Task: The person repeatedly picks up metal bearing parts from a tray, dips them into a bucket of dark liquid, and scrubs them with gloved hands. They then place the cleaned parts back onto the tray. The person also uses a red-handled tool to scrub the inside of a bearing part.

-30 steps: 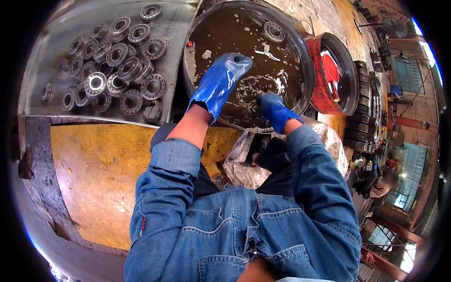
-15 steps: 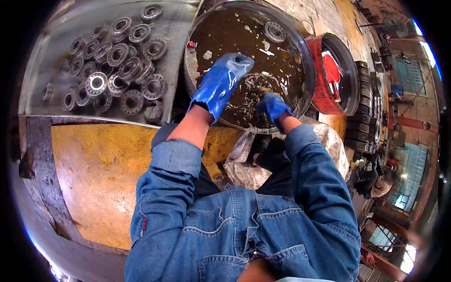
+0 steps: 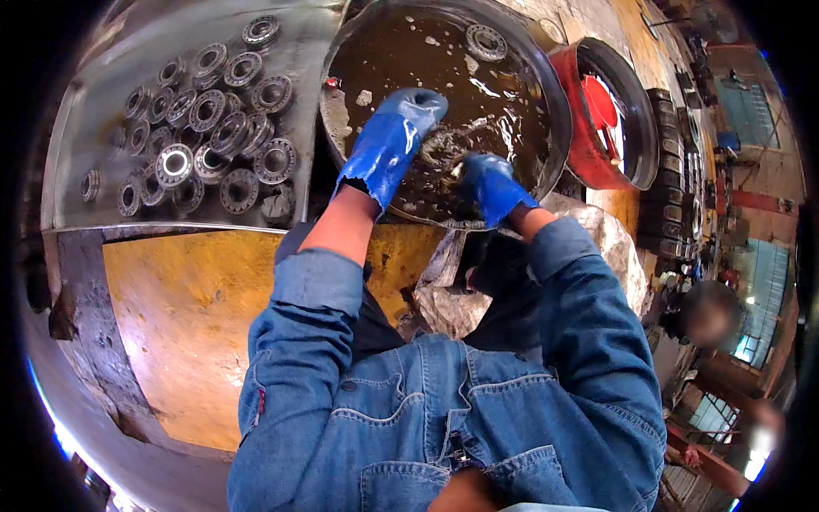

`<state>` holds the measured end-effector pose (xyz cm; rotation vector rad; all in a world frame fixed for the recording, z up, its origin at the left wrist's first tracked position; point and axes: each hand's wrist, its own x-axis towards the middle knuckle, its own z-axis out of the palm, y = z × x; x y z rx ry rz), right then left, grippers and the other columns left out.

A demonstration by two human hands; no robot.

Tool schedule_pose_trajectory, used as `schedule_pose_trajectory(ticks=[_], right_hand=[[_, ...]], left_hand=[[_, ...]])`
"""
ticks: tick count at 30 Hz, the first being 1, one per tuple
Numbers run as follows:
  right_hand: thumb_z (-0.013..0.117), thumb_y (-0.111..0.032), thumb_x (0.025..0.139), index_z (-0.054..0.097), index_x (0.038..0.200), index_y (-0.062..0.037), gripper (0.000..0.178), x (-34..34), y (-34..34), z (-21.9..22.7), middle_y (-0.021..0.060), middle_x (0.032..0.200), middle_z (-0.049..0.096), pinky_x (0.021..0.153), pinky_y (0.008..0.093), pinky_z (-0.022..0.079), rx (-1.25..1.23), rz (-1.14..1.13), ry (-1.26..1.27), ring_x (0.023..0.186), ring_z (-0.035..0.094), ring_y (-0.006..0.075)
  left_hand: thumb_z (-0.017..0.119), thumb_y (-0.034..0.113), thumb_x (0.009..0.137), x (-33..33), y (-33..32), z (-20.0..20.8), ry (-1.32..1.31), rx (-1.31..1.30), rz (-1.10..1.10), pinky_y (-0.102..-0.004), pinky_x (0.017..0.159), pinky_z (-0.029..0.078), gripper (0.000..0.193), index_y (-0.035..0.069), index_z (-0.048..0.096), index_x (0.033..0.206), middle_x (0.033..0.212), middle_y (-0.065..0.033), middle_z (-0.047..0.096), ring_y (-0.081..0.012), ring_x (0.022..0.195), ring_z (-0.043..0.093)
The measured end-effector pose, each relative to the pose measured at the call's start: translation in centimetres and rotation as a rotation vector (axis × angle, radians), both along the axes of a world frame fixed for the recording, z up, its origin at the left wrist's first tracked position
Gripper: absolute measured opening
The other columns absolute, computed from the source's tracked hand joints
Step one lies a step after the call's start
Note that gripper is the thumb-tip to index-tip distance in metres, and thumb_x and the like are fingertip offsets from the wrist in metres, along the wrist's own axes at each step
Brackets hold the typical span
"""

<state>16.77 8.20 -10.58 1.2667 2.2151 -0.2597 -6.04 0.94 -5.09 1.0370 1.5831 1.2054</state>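
Note:
Both my hands wear blue rubber gloves and work over a wide round tub [image 3: 556, 102] of murky brown liquid. My left hand [image 3: 399, 128] reaches to the middle of the tub, its fingers curled down; what they grip is hidden beneath. Close by on the right, my right hand [image 3: 492, 181] is closed at the liquid's surface. A small pale bit shows at its fingers, too unclear to name. The liquid is stirred between the hands. One roller bearing [image 3: 486, 43] lies apart at the tub's far side, near the rim.
Left of the tub, a metal tray [image 3: 85, 209] carries several greasy bearings [image 3: 207, 111]. A red drum [image 3: 563, 72] with a red scoop-like thing [image 3: 600, 102] inside stands on the right, beside stacked dark ring-shaped parts [image 3: 664, 188]. A yellow board [image 3: 188, 333] lies nearer me. People show blurred at far right.
My right hand has shifted slightly left toward my left hand, and the liquid by it is more stirred. The view has shifted slightly; the bearings on the tray look unchanged.

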Motion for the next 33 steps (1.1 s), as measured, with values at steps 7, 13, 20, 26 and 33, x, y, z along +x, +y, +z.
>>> schedule_pose_trajectory(ticks=[7,13,20,26,33], right_hand=[[0.069,-0.038,0.087,0.072,0.114,0.0044,0.050,2.7,-2.4,10.8,0.0191,0.105,0.075,0.088,0.0392,0.052,-0.215,-0.635,0.697,0.098,0.070,0.0304],[0.065,-0.035,0.100,0.071,0.120,-0.0012,0.039,5.2,-5.0,8.9,0.0031,0.104,0.072,0.080,0.0262,0.048,-0.610,-0.852,1.475,0.091,0.061,0.0097],[0.068,-0.033,0.098,0.070,0.120,-0.0018,0.038,5.6,-3.7,7.5,0.0046,0.104,0.072,0.080,0.0256,0.050,-0.718,-0.909,1.530,0.089,0.063,0.0102],[0.071,-0.028,0.095,0.071,0.116,0.0022,0.036,5.9,-2.9,5.5,0.0045,0.097,0.071,0.078,0.0264,0.049,-0.721,-0.918,1.495,0.085,0.062,0.0106],[0.072,-0.036,0.093,0.065,0.127,0.0041,0.053,5.6,-2.7,6.5,0.0084,0.111,0.071,0.095,0.0330,0.055,-0.835,-0.844,1.510,0.100,0.068,0.0151]], left_hand=[[0.072,0.034,0.095,-0.3,2.4,-2.0,0.109,-0.262,-0.266,-0.0292,0.083,0.052,0.041,0.004,0.071,0.122,0.103,-0.0042,0.073,-0.0111,0.090,0.063],[0.076,0.049,0.089,0.5,-0.3,-1.4,-0.388,-0.321,-0.319,-0.0295,0.082,0.054,0.056,0.006,0.071,0.124,0.106,-0.0045,0.074,-0.0144,0.090,0.068],[0.076,0.051,0.090,2.5,0.6,0.4,-0.229,-0.535,-0.387,-0.0311,0.081,0.054,0.052,0.010,0.070,0.121,0.105,-0.0013,0.072,-0.0120,0.092,0.066],[0.078,0.034,0.090,2.8,1.0,-2.8,-0.328,-0.438,-0.383,-0.0288,0.072,0.050,0.041,0.001,0.072,0.113,0.092,-0.0046,0.071,-0.0129,0.079,0.063],[0.075,0.023,0.087,3.9,0.6,-3.8,-0.306,-0.417,-0.284,-0.0326,0.073,0.054,0.038,-0.001,0.072,0.115,0.096,-0.0083,0.074,-0.0174,0.079,0.067]])
